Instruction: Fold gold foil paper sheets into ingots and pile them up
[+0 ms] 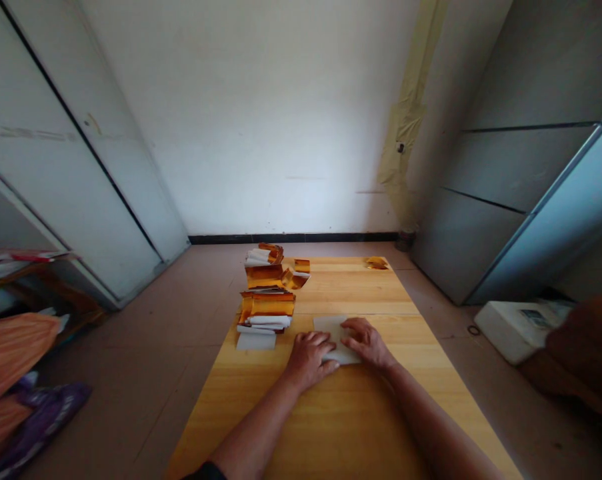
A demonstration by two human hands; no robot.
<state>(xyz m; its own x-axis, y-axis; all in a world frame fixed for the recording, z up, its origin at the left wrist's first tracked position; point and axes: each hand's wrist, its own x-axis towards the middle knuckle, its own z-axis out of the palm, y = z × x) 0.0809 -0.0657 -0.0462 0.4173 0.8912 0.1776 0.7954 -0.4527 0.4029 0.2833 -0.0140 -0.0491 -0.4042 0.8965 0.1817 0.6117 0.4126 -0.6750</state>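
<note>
A white sheet of paper [329,328] lies flat on the wooden table [341,413]. My left hand [308,357] rests on the sheet's near left corner with its fingers curled down onto it. My right hand [365,341] presses the sheet's right side, fingers bent and pointing left. Both hands touch the paper and almost meet over it. Just left of my left hand lies a pile of gold foil and white folded papers [265,313].
More gold and white folded pieces [273,265] sit further back on the table, and one small gold piece [377,263] lies at the far right corner. A white box [513,327] stands on the floor to the right. Orange and purple cloth [15,373] lies at left. Grey cabinets flank the room.
</note>
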